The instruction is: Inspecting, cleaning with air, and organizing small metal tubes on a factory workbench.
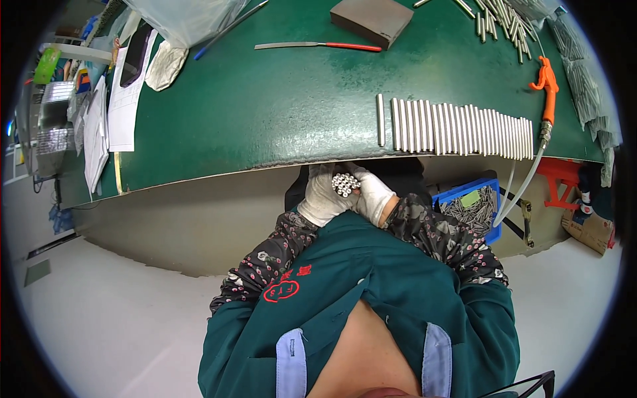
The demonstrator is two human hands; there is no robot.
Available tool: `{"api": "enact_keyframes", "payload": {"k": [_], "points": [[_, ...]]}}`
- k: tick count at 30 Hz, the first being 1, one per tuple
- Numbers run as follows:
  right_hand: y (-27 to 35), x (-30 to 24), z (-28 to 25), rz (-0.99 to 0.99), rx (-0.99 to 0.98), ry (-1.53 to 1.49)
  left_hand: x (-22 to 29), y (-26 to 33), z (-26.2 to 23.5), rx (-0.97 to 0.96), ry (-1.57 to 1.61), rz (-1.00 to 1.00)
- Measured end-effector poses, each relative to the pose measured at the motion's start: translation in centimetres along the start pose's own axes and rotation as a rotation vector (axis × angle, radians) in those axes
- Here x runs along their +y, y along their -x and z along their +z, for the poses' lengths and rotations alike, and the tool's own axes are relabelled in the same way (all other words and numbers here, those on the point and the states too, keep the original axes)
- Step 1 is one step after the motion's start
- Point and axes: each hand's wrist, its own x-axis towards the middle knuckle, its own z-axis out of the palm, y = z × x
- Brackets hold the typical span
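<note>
A bundle of thin metal rods (pixel 345 185) is held upright in front of my belly, just below the table's front edge; only its round ends show. My left hand (pixel 324 199), in a white glove, wraps round the bundle from the left. From the right, my right hand (pixel 373 196), gloved the same way, closes on it too, with bare fingertips by the rod ends. On the green table (pixel 265 119) above, a row of silver metal rods (pixel 458 129) lies side by side near the edge, one rod (pixel 380 119) slightly apart at its left.
A grey block (pixel 373 18) and a red-handled file (pixel 318 46) lie farther back. Loose rods (pixel 504 23) are heaped at the back right, near an orange air gun (pixel 547 89) with a hose. Below right stands a blue crate (pixel 494 232) of metal pieces. Papers (pixel 123 116) lie left.
</note>
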Motion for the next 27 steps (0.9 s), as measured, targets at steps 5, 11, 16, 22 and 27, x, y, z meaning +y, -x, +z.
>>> {"api": "enact_keyframes", "payload": {"k": [5,11,16,22,27], "points": [[0.6,0.1,0.0,0.000,0.051,0.105,-0.4,0.3,0.3,0.054,0.046,0.024],[0.7,0.3,0.4,-0.005,0.082,0.116,0.0,0.3,-0.4,-0.004,-0.005,0.033],[-0.4,0.0,0.1,0.061,0.014,0.061,0.1,-0.1,-0.1,0.045,0.030,-0.064],[0.3,-1.4,-0.8,0.113,-0.066,0.253,1.8,-0.8,-0.8,-0.138,0.370,-0.260],[6.6,-4.0,-2.2,-0.453,0.019,1.321,-1.2,1.1,-0.5,-0.078,0.399,-0.290]]}}
